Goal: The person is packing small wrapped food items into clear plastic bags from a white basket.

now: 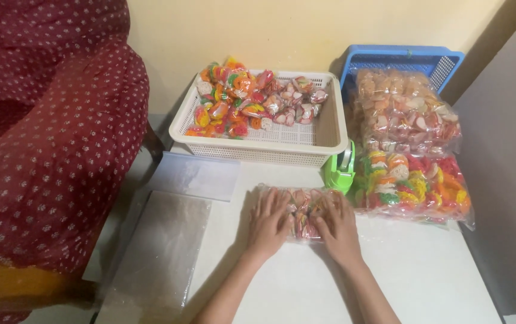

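Fingers of our left hand lay flat and slightly spread over the near-left part of a clear packet of sweets, and those of our right hand lay flat and close together over its right part; neither hand pinched anything. We saw the packet resting on the white table, pressed under both palms, a see-through plastic wrap crammed with small pieces in pink, white and orange that showed between our hands. Just beyond the packet stood a cream plastic basket, its far-left half heaped with small packets of brightly coloured sweets. A green tape dispenser sat just beyond the packet to its right, touching the basket's near corner. Right of the packet lay two large clear bags of sweets, one pale, one multicoloured, with a blue basket behind them. Left of the packet lay flat clear plastic sheets, and farther left a dark red dotted cloth.
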